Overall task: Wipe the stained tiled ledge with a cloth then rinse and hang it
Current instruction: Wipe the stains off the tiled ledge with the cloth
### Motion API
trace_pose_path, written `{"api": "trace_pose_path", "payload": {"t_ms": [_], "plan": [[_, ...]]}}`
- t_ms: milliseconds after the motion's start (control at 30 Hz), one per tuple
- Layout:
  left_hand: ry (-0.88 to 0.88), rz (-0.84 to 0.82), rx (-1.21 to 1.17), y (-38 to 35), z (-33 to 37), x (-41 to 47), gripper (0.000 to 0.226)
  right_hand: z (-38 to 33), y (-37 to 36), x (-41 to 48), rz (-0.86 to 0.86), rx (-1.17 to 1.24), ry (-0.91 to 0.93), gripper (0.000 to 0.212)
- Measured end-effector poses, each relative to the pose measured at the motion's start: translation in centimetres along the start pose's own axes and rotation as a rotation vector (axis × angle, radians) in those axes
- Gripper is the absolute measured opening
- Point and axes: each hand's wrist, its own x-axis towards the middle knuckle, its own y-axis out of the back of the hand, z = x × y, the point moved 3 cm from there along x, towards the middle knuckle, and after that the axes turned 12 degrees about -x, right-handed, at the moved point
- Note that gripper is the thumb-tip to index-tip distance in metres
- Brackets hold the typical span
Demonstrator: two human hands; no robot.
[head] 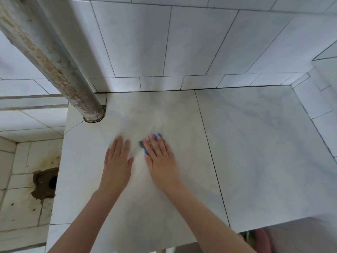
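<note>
The tiled ledge [246, 143] is a pale marbled slab in front of me, with a dull brownish film across its left tile. My right hand [161, 157] lies flat on a blue cloth [156, 136], pressing it against the ledge; only blue edges show past the fingertips and beside the palm. The hand is motion-blurred. My left hand [117, 159] rests flat on the ledge just left of it, fingers straight, holding nothing.
A rusty, stained pipe [54, 66] comes down into the ledge at its back left corner. Tiled walls rise behind and to the right. Left of the ledge, lower down, a stained tiled floor has a dark drain hole [47, 181].
</note>
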Motion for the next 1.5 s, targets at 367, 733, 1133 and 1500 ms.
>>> {"api": "trace_pose_path", "payload": {"t_ms": [367,733,1133,1500], "plan": [[-0.042,-0.036,-0.012,-1.1,1.3,-2.8,0.052,21.6,1.9,-5.1,-0.072,-0.172,-0.531,0.062],[-0.052,-0.049,0.002,-1.2,1.1,-3.7,0.053,0.4,0.7,-6.8,-0.004,0.027,-0.075,0.048],[-0.028,-0.094,-0.052,-2.0,3.4,-5.0,0.055,19.7,2.6,-10.9,-0.088,-0.178,-0.404,0.055],[-0.042,-0.127,0.002,-2.5,3.6,-5.6,0.059,2.0,1.8,-15.5,-0.023,0.090,-0.202,0.051]]}}
